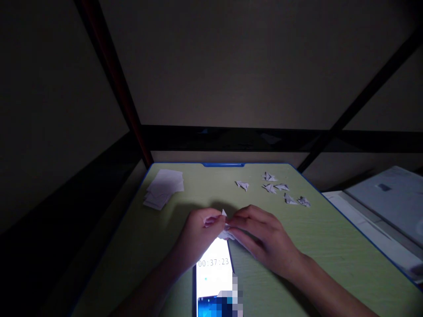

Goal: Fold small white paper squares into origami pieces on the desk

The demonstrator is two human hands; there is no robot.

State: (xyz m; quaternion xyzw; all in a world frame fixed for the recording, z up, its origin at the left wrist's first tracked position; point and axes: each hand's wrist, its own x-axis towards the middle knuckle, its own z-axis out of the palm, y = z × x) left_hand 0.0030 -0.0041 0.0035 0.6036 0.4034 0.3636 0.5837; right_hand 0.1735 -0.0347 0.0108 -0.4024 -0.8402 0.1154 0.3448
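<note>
Between my two hands is a small piece of folded white paper [226, 235], with one pointed tip standing up above the fingers. My left hand [203, 229] is closed, its thumb and fingers pinching the paper from the left. From the right, my right hand [264, 235] grips the same paper between thumb and fingertips. The fingers cover much of the paper, so its full shape is hidden. Just below the hands lies a phone [214, 273] with a bright screen reading 00:37:23.
A stack of white paper sheets [164, 187] lies at the table's far left. Several small folded paper figures [269, 188] sit at the far right, one figure [242, 185] nearer the middle. The green table [330, 246] has a blue edge. Beyond it, right, rests a flat pale object [390, 198].
</note>
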